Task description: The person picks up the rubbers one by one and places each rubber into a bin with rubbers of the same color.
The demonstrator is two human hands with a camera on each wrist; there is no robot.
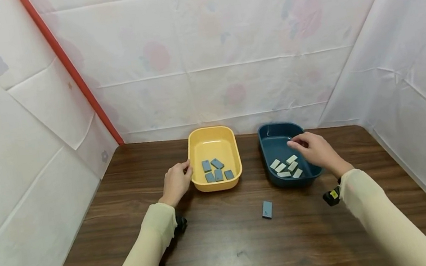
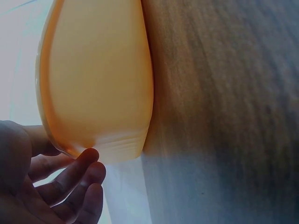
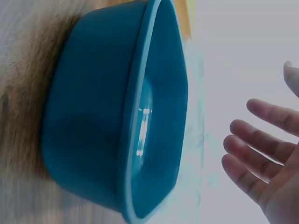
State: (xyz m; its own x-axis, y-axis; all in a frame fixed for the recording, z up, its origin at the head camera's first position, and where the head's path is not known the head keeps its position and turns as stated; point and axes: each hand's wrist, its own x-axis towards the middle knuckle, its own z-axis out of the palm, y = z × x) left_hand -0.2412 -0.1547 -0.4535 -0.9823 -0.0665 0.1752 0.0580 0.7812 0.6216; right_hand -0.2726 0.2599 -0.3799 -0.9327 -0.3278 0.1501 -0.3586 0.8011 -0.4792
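My left hand [image 1: 177,182] is at the left side of a yellow plastic bin [image 1: 218,186], pinching its rim between thumb and fingers, as the left wrist view shows. Several small blue-grey rectangular tiles [image 1: 219,175] lie in that bin. Over the right side of a dark blue bin [image 1: 268,132] hovers my right hand [image 1: 315,150]. Its fingers [image 3: 252,158] are spread and relaxed in the right wrist view, apart from the rim and with nothing held. Several cream tiles [image 1: 292,166] are grouped at the near end of the blue bin. One blue-grey tile [image 1: 267,210] lies on the table.
Both bins stand side by side near the back of a dark wooden table [image 1: 230,253], with a gap between them. White patterned sheeting [image 1: 205,52] encloses the back and sides. A red strip [image 1: 74,75] runs down the back left corner.
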